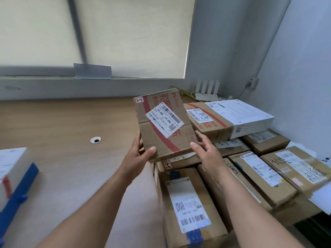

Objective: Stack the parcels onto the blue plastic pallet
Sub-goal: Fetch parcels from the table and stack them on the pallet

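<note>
Parcel (163, 122) (label up) — gripped between left hand (138, 153), right hand (206, 152).

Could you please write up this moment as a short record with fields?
held item: brown cardboard parcel with red stripe and white barcode label, tilted, held up in front of the pile
left hand: grips the parcel's lower left corner
right hand: grips its lower right edge
pile: brown cardboard parcels on the right, flat white box on top at the back
surface: wooden tabletop with round cable hole
far left: blue-sided object, cannot tell whether it is the pallet
</note>
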`<action>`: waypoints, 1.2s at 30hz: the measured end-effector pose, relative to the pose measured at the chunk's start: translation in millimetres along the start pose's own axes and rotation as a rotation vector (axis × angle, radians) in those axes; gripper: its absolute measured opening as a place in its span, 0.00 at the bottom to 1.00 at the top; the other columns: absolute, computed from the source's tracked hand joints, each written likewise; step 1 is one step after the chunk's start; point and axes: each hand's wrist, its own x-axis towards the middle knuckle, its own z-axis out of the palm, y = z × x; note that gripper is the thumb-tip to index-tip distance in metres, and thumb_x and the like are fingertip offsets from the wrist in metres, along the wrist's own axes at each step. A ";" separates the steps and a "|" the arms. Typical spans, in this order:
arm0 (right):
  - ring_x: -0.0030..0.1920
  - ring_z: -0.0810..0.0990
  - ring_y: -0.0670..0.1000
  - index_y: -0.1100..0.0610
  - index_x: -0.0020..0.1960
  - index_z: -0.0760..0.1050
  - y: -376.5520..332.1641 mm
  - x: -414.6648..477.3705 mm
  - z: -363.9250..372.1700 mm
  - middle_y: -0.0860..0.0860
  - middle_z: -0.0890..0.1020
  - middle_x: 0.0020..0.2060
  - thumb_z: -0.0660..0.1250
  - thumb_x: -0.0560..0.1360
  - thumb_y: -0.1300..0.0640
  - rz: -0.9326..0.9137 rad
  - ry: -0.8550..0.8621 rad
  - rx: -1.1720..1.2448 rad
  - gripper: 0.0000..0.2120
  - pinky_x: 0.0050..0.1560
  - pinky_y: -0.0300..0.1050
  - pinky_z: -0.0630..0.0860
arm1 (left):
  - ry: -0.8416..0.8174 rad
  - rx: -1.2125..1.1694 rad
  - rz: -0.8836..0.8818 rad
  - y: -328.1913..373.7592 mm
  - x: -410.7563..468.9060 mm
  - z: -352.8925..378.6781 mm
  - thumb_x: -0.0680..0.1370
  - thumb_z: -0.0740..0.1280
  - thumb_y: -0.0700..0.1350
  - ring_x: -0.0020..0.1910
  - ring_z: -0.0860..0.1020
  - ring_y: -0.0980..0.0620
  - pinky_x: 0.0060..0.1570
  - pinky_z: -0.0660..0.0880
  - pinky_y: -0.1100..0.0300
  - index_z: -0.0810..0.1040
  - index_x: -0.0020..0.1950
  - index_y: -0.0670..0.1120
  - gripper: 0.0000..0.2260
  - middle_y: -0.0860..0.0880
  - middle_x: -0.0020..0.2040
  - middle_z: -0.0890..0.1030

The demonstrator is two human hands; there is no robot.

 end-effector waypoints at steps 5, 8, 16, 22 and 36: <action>0.60 0.78 0.44 0.37 0.74 0.60 -3.5 -21.4 5.3 0.44 0.80 0.58 0.67 0.75 0.47 -0.063 -0.121 0.045 0.30 0.67 0.53 0.71 | 0.000 0.038 0.074 15.8 -41.0 -10.0 0.79 0.60 0.32 0.53 0.79 0.60 0.46 0.76 0.67 0.53 0.78 0.52 0.32 0.49 0.63 0.75; 0.57 0.80 0.42 0.40 0.76 0.55 -6.9 -35.1 15.7 0.43 0.81 0.55 0.66 0.78 0.56 -0.113 -0.213 0.087 0.32 0.64 0.46 0.73 | 0.012 0.070 0.092 21.8 -68.7 -22.1 0.79 0.63 0.34 0.59 0.78 0.56 0.49 0.76 0.64 0.51 0.78 0.53 0.33 0.49 0.67 0.74; 0.60 0.78 0.44 0.38 0.76 0.50 -16.1 -64.9 56.4 0.46 0.79 0.60 0.65 0.79 0.58 -0.207 -0.417 0.140 0.35 0.61 0.38 0.75 | 0.152 0.227 0.024 27.1 -138.9 -58.6 0.77 0.66 0.46 0.65 0.73 0.55 0.58 0.76 0.58 0.51 0.78 0.57 0.35 0.55 0.69 0.71; 0.62 0.77 0.49 0.31 0.69 0.53 -20.6 -86.2 89.4 0.52 0.74 0.67 0.66 0.78 0.59 -0.250 -0.457 0.189 0.33 0.65 0.49 0.74 | 0.351 0.369 -0.014 32.8 -182.5 -92.5 0.73 0.66 0.64 0.68 0.66 0.64 0.66 0.68 0.58 0.55 0.77 0.60 0.36 0.57 0.74 0.64; 0.46 0.82 0.37 0.49 0.78 0.52 -71.9 -163.7 200.8 0.52 0.80 0.58 0.62 0.79 0.65 -0.242 -0.520 0.177 0.32 0.43 0.28 0.74 | 0.730 0.871 -0.046 21.0 -288.7 -206.8 0.76 0.68 0.54 0.71 0.65 0.51 0.68 0.66 0.52 0.59 0.76 0.50 0.32 0.50 0.73 0.67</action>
